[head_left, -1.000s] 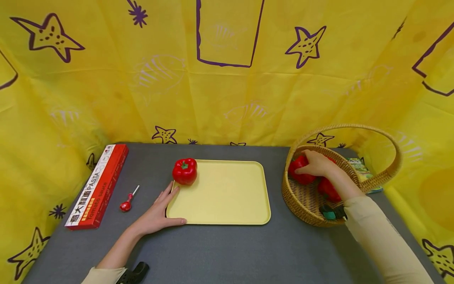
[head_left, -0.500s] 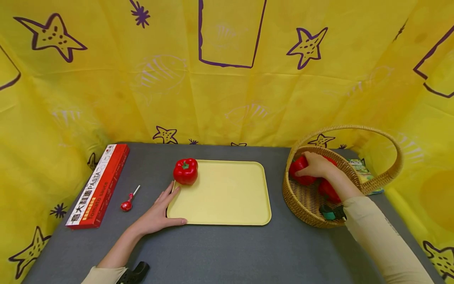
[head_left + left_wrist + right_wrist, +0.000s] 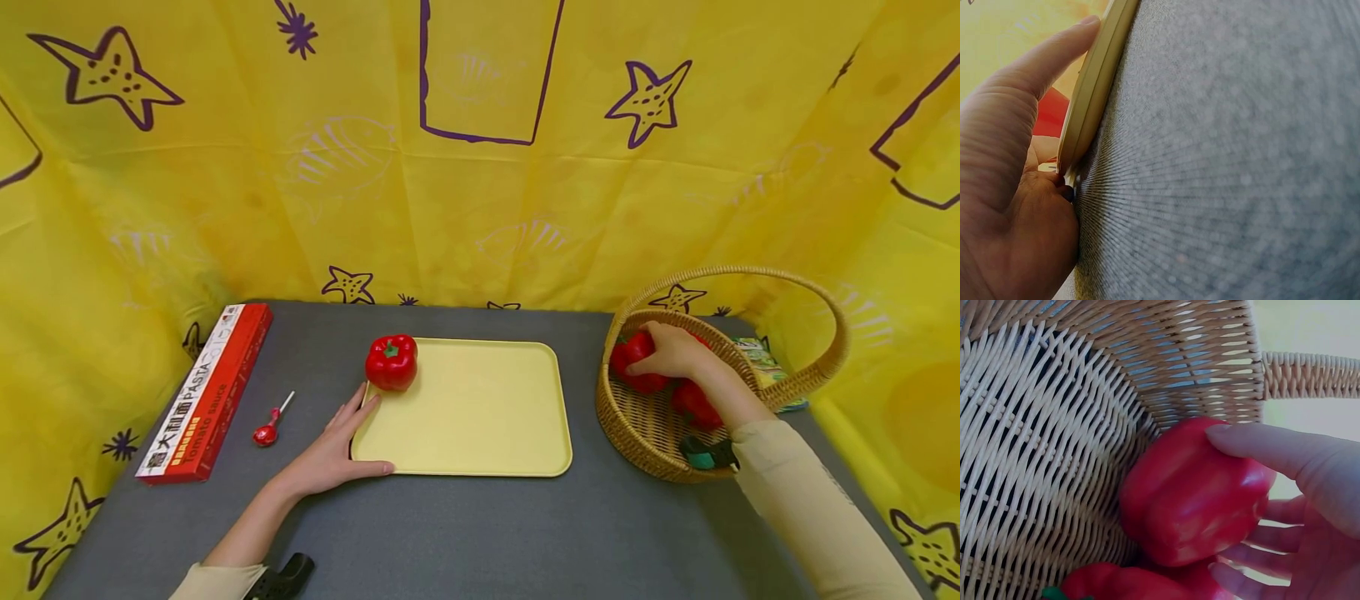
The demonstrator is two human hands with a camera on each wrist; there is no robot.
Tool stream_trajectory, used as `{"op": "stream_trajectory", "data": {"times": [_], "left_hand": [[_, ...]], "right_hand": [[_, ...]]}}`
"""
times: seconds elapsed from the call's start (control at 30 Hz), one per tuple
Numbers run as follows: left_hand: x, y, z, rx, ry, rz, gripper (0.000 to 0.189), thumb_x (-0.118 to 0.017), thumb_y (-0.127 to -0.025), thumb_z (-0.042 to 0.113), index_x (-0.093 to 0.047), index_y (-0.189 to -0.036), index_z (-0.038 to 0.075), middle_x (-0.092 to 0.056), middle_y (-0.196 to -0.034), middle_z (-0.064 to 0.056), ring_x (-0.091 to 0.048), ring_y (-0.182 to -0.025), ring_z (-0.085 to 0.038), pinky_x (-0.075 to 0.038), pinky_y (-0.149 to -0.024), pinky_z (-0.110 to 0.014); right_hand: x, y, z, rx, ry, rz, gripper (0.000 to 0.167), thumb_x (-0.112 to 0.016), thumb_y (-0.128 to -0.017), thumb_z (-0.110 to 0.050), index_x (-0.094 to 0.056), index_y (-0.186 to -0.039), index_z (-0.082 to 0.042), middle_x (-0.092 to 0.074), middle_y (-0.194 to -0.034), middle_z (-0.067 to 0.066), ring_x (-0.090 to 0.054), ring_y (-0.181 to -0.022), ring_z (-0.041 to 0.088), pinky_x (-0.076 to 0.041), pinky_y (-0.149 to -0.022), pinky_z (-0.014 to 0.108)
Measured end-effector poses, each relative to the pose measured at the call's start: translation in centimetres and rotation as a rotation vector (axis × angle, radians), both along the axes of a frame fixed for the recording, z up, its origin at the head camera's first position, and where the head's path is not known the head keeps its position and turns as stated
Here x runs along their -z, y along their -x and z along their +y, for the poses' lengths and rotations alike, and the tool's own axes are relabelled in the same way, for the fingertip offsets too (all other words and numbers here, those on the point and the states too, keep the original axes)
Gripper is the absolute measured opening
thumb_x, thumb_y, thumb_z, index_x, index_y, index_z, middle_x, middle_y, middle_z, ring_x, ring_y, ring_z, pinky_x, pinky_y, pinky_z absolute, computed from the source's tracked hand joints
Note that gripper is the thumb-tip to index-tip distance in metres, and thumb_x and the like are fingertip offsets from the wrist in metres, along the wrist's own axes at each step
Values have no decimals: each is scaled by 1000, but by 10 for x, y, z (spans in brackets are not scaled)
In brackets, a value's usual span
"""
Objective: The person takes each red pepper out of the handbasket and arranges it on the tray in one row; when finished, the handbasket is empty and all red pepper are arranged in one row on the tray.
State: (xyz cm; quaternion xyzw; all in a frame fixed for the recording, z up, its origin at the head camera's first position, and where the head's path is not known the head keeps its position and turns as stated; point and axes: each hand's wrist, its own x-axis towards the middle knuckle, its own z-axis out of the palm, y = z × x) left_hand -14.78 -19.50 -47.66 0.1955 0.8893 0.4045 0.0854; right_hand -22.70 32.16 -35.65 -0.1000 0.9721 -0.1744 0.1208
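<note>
Red bell pepper (image 3: 1194, 494) was located inside the wicker basket (image 3: 626, 433), at its left side. I found the right hand (image 3: 673, 350) clamped on it, thumb against one face and fingers bent round another; whether it had left the basket floor I could not tell. A second pepper (image 3: 696, 407) lay near it in the basket. I recorded the left hand (image 3: 330, 450) with thumb and fingers spread apart, thumb touching the near rim of the yellow tray (image 3: 472, 408), fingers along the left rim. A third pepper (image 3: 392, 363) sat stem up on the tray's far-left corner. Further left I logged a lollipop (image 3: 266, 434) and a pasta box (image 3: 206, 396) on the grey table (image 3: 465, 533).
</note>
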Motion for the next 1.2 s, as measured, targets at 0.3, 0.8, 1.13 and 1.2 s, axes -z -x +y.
{"op": "stream_trajectory", "data": {"times": [0.3,0.8,1.13,1.2], "left_hand": [[-1,0,0,-3,-2,-13,107,-82,-74,46,-25,-154,3,-4,-162,-15,-6,-142,-50,-14,-103,-74],[-1,0,-1,1,6,-7,107,-81,-74,46,-25,-154,4,-5,-162,-15,-6,-143,-47,-16,-103,-73],[-1,-1,0,-1,6,-15,106,-81,-74,47,-25,-154,5,-5,-162,-15,-6,-143,-47,-16,-102,-73],[-1,-1,0,-2,6,-15,106,-81,-74,47,-25,-154,5,-5,-162,-16,-6,-143,-47,-16,-102,-73]], "right_hand": [[-4,-9,1,-3,10,31,75,-79,-78,-32,-46,-129,14,-56,-117,33,-51,-109,49,-42,-90,60],[-5,-31,1,-12,51,127,82,-79,-80,-35,-43,-133,15,-56,-120,34,-53,-109,48,-43,-90,61],[-5,-46,2,16,91,169,78,-79,-80,-35,-45,-134,11,-55,-123,31,-53,-109,46,-46,-87,61],[-5,-49,1,24,101,186,78,-79,-80,-35,-45,-134,10,-55,-124,31,-53,-109,47,-46,-87,61]]}}
